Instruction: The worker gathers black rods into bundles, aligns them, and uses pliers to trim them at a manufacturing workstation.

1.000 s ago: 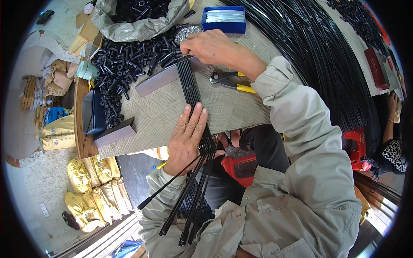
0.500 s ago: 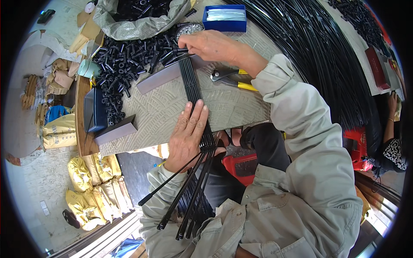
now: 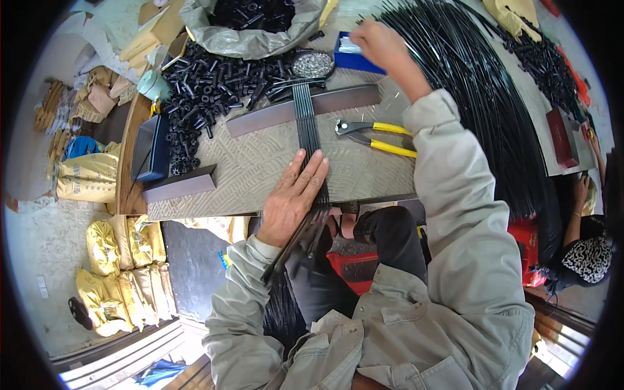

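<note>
My left hand (image 3: 294, 198) lies over a bundle of thin black rods (image 3: 304, 114), gripping it at the table's near edge, fingers stretched along it. The rods' far part crosses a dark metal angle bar (image 3: 348, 99); their near ends hang past the edge, blurred. My right hand (image 3: 382, 44) is raised at the far right, fingers bent together, beside a blue box (image 3: 359, 62) of pale thin strips (image 3: 349, 45). Whether it pinches a strip is hidden. Yellow-handled pliers (image 3: 377, 135) lie right of the bundle. A dish of small silvery pieces (image 3: 312, 65) stands beyond the bar.
Many short black parts (image 3: 214, 84) cover the table's left, below an open grey sack (image 3: 260, 42). A second angle bar (image 3: 182, 185) and a dark blue bin (image 3: 151, 149) are near the left edge. Long black rods (image 3: 468, 78) fill the right. Another person's arm (image 3: 575, 208) shows far right.
My right hand has left the far end of the rods and moved right to the blue box. The pliers and angle bar are now uncovered. The rods' hanging ends have swung.
</note>
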Available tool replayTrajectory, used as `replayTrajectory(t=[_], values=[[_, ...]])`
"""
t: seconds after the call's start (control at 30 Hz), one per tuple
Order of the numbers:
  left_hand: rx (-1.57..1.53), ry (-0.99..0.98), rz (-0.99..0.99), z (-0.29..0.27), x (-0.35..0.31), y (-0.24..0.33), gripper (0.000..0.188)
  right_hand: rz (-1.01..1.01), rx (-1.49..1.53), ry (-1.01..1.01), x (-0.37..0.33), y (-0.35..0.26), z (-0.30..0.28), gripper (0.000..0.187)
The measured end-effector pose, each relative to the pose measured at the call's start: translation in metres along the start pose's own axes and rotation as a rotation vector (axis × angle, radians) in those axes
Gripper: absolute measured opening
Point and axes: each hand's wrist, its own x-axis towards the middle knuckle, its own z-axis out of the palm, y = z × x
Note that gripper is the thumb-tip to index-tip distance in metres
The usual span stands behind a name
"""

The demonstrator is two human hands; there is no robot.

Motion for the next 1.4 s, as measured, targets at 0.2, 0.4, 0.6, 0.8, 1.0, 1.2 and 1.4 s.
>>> replayTrajectory(t=[0.2,0.4,0.6,0.8,1.0,1.2,1.4], values=[[0.075,0.042,0.011,0.004,-0.007,-0.006,0.067,-0.085,-0.077,-0.321,0.018,0.014,-0.012,0.008],[0.129,0.074,0.039,0.01,-0.011,-0.008,0.068,-0.2,-0.152,-0.172,0.015,0.022,-0.014,0.008],[0.021,0.096,0.063,0.013,-0.013,-0.008,0.073,-0.279,-0.139,0.026,0.002,0.006,-0.043,0.007],[-0.157,0.258,-0.066,-0.039,-0.01,0.018,0.066,-0.011,1.241,-0.171,-0.062,-0.102,-0.165,0.018],[-1.2,0.289,-0.074,-0.117,0.009,0.065,0.03,-0.483,0.553,0.099,-0.145,-0.165,-0.227,0.015],[-1.188,0.276,-0.038,-0.114,0.011,0.064,0.024,-0.38,0.547,0.311,-0.154,-0.168,-0.203,0.023],[-1.131,0.267,-0.04,-0.114,0.012,0.069,0.022,-0.368,0.682,0.36,-0.153,-0.168,-0.195,0.027]])
